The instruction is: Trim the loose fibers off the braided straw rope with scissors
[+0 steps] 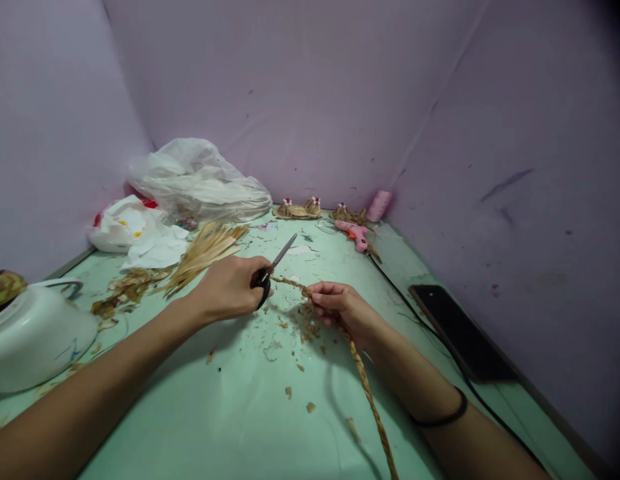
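Black-handled scissors (281, 254) are in my left hand (236, 287), its fingers wrapped round the handles and the blades pointing up and to the right. My right hand (341, 308) pinches a braided brown cord (363, 373). The thin end of the cord reaches left to my left fingers, just below the blades; whether those fingers grip it is hard to tell. From my right hand the thicker part hangs down past the front edge of the view. Small dry scraps (310, 327) lie on the green table (215, 427) beneath and between both hands.
Dry leaf strips (203, 257), a plastic bag (200, 180) and white papers (157, 248) lie back left. A white pot (40, 337) stands at left. Woven pieces (297, 211), a pink thread spool (379, 205) and pink glue gun (357, 235) sit behind; a black phone (460, 331) and cable lie right.
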Tool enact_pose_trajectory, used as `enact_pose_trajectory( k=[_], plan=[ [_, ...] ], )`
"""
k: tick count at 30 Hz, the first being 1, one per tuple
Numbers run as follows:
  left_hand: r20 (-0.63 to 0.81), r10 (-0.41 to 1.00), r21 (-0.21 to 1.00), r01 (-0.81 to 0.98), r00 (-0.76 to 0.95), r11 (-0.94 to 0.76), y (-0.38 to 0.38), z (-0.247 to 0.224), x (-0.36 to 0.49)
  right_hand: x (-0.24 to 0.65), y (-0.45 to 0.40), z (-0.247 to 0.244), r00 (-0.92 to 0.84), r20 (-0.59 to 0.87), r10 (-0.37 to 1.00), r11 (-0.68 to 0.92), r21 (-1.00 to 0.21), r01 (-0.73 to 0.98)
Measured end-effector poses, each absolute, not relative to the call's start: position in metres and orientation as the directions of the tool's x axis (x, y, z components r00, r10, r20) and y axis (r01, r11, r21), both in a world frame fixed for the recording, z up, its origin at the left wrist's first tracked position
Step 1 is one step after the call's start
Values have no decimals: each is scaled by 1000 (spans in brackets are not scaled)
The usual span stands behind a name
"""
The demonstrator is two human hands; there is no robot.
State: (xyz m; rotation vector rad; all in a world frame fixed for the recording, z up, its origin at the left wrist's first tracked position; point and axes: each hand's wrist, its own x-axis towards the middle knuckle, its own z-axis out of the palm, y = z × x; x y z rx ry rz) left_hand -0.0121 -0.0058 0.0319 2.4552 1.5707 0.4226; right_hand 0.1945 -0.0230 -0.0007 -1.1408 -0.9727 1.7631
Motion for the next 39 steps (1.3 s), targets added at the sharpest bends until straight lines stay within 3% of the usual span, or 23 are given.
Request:
enact_pose_trajectory(
  k=[8,13,17,23,26,33,39],
  plan=[
    [123,965,413,873,230,-261,-1,22,-11,190,-25,-7,-296,-323,899,-403,-874,-270],
    [100,966,516,818,239,-256,3,15,-12,188,-24,-9,-305,-307,902,-401,-857,-323],
    [99,954,549,784,282,-289,3,10,-10,187,-24,-10,-310,-219,925,-323,-885,-335],
    [124,946,542,778,300,-318,2,7,-6,189,-24,-10,-248,-116,962,-164,-969,-184],
    [142,943,534,779,302,-330,0,8,-6,189,-23,-15,-242,-80,967,-129,-973,-192],
    [157,915,426,810,373,-403,-7,14,-4,187,-24,-11,-195,-128,972,-178,-948,-262],
    [168,851,117,847,497,-518,-15,17,-2,187,-26,-5,-175,-184,967,-211,-966,-147]
  ],
)
